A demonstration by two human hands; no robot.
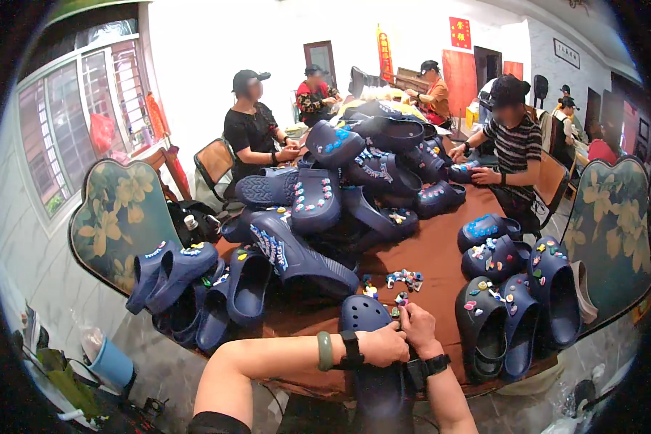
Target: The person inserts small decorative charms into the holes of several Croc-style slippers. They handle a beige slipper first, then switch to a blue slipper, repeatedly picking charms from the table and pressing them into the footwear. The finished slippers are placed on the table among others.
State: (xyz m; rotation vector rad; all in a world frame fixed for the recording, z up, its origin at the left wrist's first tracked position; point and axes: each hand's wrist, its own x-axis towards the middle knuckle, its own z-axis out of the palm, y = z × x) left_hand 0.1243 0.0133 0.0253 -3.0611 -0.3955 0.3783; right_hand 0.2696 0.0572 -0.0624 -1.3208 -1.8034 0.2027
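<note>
A dark navy foam clog (365,315) with a holed toe lies in front of me at the table's near edge. My left hand (380,345) lies across it, wearing a green bangle and a black wrist strap. Its fingers are curled closed; what they hold is hidden. My right hand (419,327), also strapped at the wrist, meets the left one beside the toe with its fingers pinched together. Small coloured pieces show at its fingertips, but I cannot tell whether they are gripped. Just beyond lies a cluster of small colourful shoe charms (404,280).
A high heap of navy clogs (315,202), many decorated, fills the table's middle. More clogs (244,286) stand at left, and a decorated group (519,304) at right. The brown tablecloth (432,253) shows between them. Several people sit farther along. A blue bin (113,364) stands lower left.
</note>
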